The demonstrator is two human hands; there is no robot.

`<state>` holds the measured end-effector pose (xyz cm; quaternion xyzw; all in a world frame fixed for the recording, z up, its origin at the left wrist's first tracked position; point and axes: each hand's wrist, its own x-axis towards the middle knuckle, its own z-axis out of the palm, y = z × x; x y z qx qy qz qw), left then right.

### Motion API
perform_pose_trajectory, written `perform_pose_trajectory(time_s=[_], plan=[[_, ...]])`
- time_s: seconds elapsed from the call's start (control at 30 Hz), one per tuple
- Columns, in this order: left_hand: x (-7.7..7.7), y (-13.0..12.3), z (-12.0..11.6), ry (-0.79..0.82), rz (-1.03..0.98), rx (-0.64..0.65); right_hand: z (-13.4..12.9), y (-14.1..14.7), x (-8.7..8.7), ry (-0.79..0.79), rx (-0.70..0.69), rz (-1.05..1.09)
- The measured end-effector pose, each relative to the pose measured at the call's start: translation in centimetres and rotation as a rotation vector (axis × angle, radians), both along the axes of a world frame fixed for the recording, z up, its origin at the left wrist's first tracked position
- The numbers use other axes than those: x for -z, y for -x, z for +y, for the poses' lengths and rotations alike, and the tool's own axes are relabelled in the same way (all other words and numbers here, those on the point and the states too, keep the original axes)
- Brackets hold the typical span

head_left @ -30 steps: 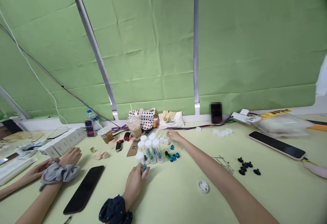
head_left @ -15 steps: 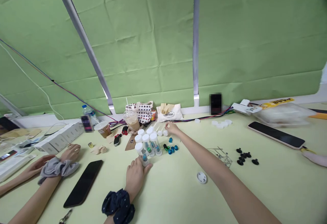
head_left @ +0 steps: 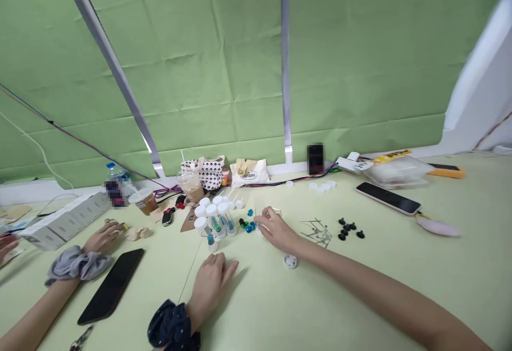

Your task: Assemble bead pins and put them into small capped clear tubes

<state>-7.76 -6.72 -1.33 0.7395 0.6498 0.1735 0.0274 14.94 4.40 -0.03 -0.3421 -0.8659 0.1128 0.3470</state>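
My left hand [head_left: 212, 280], with a navy scrunchie [head_left: 172, 327] at the wrist, rests on the table, fingers loosely curled and thumb apart, holding nothing visible. Just beyond it stand several clear tubes with white caps [head_left: 211, 210], some with blue or green beads inside. My right hand [head_left: 276, 229] is pinched around what looks like a clear tube [head_left: 257, 211], blurred and partly covered by the fingers. Beside those fingers lie loose blue beads [head_left: 250, 227] and dark green ones. More capped tubes [head_left: 239, 204] lie flat behind the standing group.
At left, a co-worker's hand [head_left: 103, 237] with a grey scrunchie lies near a black phone [head_left: 112, 286]. Right of centre are metal pins [head_left: 318, 232], black knobs [head_left: 349, 227], a white ring [head_left: 290, 261] and another phone [head_left: 388, 198]. Drinks cups [head_left: 191, 185] stand behind.
My right hand has come back from the lying tubes towards me, beside the beads. My left hand has left the front standing tube. The view has turned right.
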Motion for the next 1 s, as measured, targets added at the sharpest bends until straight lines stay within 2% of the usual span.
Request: perform_pose_trajectory(time_s=[0.07, 0.17, 0.27, 0.37, 0.5, 0.7, 0.87, 1.0], plan=[[-0.5, -2.4, 0.6, -0.056, -0.183, 0.090, -1.7, -0.3, 0.9, -0.028, 0.014, -0.089], [-1.0, -5.7, 2.7, -0.221, -0.431, 0.128, -2.7, -0.4, 1.9, -0.044, 0.048, -0.185], [-1.0, -8.1, 5.3, -0.298, -0.601, 0.138, -2.2, -0.4, 2.3, -0.087, 0.052, -0.224], [-0.5, -9.2, 7.5, -0.339, -0.644, 0.113, -1.1, -0.9, 2.5, -0.106, 0.093, -0.233], [0.7, -9.1, 9.1, -0.407, -0.438, 0.035, 0.7, -1.6, 2.7, -0.097, 0.153, -0.224], [2.3, -8.2, 9.9, -0.409, -0.069, 0.078, 3.3, -1.7, 2.6, -0.051, 0.189, -0.154], [2.5, -8.1, 10.8, -0.385, 0.043, 0.094, 4.6, -1.7, 2.6, 0.063, 0.135, -0.112], [2.5, -8.2, 11.2, -0.370, 0.073, 0.096, 4.2, -3.8, 2.1, 0.132, 0.023, -0.105]])
